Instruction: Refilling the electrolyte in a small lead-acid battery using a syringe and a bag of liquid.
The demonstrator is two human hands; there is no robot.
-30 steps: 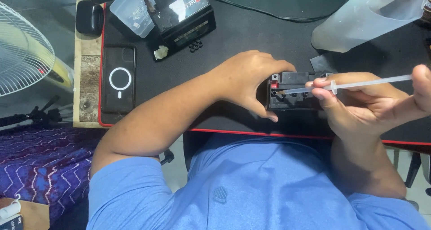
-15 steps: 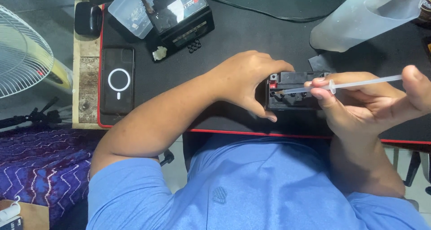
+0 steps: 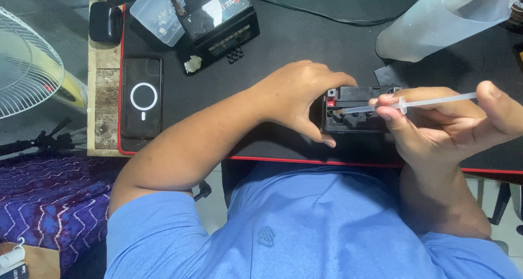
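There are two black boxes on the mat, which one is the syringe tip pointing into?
The near box, steadied by the left hand, with the syringe in the right hand. The far box lies untouched beside a plastic cup.

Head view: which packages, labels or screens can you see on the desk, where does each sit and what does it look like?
Phone: left edge of the mat, flat, black rectangle with a white ring mark.
Black box: top centre-left, with a glossy red, white and grey label.
Clear plastic bag: top right, translucent, crumpled.
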